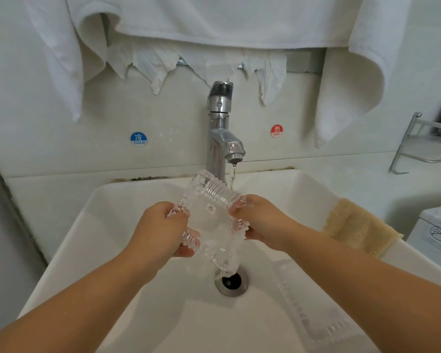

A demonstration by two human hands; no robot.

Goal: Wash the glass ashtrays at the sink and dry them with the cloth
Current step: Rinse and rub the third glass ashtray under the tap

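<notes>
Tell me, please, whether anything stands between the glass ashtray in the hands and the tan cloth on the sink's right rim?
Nothing visible does: the glass ashtray is held over the basin, and the way to the tan cloth is open.

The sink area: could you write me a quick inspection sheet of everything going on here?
Surface: white sink, water running from the chrome tap towards the drain.
Job's things: glass ashtray held tilted over the basin; a second glass ashtray lies in the basin under the right forearm; tan cloth draped on the sink's right rim.
Clutter: white towels hanging above; metal rack at right.
Grips: left hand and right hand each grip one side of the held ashtray.
Cables: nothing seen.
Surroundings: cold sticker, hot sticker on the wall.
</notes>
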